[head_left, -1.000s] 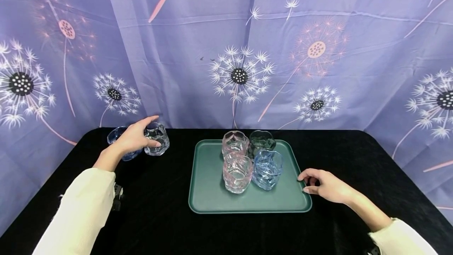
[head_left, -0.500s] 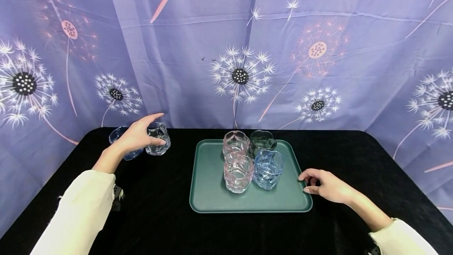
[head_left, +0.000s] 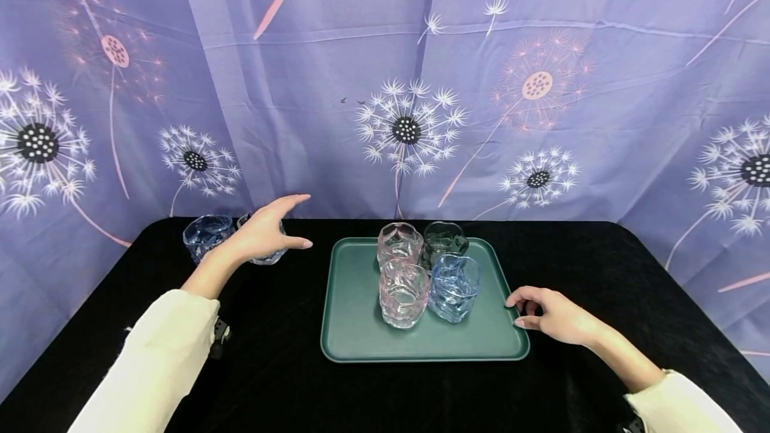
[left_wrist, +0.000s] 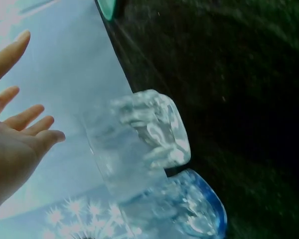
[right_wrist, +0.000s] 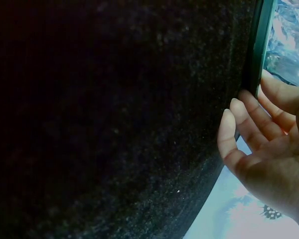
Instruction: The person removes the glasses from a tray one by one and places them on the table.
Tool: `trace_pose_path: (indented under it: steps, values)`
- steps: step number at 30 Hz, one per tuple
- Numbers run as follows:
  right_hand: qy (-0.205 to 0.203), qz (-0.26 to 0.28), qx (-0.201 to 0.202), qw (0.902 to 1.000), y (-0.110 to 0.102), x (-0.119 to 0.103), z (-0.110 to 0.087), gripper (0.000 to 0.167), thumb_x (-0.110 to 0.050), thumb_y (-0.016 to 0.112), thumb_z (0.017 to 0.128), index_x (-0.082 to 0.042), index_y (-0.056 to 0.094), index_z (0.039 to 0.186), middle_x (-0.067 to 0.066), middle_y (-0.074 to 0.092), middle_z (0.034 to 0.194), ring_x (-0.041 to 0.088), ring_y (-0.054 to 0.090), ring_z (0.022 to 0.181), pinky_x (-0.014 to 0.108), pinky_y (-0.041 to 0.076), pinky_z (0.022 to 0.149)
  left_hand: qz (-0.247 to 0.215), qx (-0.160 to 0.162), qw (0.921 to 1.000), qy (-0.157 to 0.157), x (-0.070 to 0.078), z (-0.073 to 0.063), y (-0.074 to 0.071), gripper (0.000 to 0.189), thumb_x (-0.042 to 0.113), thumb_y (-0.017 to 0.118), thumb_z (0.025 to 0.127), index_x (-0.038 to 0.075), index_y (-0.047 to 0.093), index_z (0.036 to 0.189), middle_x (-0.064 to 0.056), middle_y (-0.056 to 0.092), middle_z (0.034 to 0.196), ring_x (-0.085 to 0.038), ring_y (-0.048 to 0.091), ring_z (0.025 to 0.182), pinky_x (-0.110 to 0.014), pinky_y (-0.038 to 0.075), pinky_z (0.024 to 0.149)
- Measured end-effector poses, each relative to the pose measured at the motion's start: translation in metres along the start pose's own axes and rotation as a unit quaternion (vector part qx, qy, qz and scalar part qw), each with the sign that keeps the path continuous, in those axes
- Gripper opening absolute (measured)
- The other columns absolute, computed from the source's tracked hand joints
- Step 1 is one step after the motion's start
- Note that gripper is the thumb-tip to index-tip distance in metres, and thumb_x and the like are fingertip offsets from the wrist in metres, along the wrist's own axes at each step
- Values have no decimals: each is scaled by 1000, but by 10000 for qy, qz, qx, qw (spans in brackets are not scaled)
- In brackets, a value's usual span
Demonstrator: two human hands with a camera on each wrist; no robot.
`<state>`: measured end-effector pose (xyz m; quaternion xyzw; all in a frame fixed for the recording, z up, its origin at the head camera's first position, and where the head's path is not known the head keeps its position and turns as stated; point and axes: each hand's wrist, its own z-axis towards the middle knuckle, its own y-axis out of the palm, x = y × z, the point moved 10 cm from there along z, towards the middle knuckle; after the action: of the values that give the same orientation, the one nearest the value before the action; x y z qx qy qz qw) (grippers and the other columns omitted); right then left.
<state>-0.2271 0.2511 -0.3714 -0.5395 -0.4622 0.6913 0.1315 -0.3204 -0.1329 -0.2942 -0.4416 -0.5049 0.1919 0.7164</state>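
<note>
My left hand is empty above the table's back left, thumb and fingers spread apart. In the head view it partly covers a clear glass; the left wrist view shows that glass standing apart from the fingertips. Beside it is a blue glass. My right hand holds the right rim of a green tray, pinching it between thumb and fingers; the right wrist view shows the tray edge there. Two pink glasses, the front one and the rear one, stand on the tray.
Also on the tray are a light blue glass and a dark grey-green glass, close against the pink ones. A black cloth covers the table. Behind its back edge hangs a purple curtain with dandelion prints.
My left hand has come away from the clear glass and moved right, uncovering more of the blue glass. The clear glass stays put. My right hand and the tray have not moved.
</note>
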Motion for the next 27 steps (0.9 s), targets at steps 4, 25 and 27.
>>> trace_pose_path:
  steps: [4, 25, 27]
  values:
    - [-5, 10, 7, 10000, 0, 0, 0, 21, -10, 68, 81, -4, 59, 99, -3, 52, 78, 5, 46, 69, 23, 40, 58, 22, -44, 9997, 258, 14, 5, 11, 78, 24, 73, 78, 4, 32, 141, -20, 28, 144, -35, 24, 131, -51, 23, 102]
    - [14, 17, 38, 10000, 0, 0, -1, 21, -9, 68, 80, -4, 59, 99, -2, 52, 79, 5, 47, 70, 23, 41, 58, -193, -271, 9957, 860, 83, 34, 66, 72, 33, 70, 80, 7, 38, 139, -12, 38, 140, -27, 32, 129, -42, 28, 103]
    - [13, 0, 39, 10000, 0, -1, -1, 21, -9, 68, 80, -4, 59, 99, -2, 52, 79, 5, 47, 69, 23, 41, 58, -283, -273, 9959, 812, 87, 37, 71, 72, 34, 71, 80, 8, 38, 139, -11, 39, 139, -27, 33, 128, -43, 29, 102]
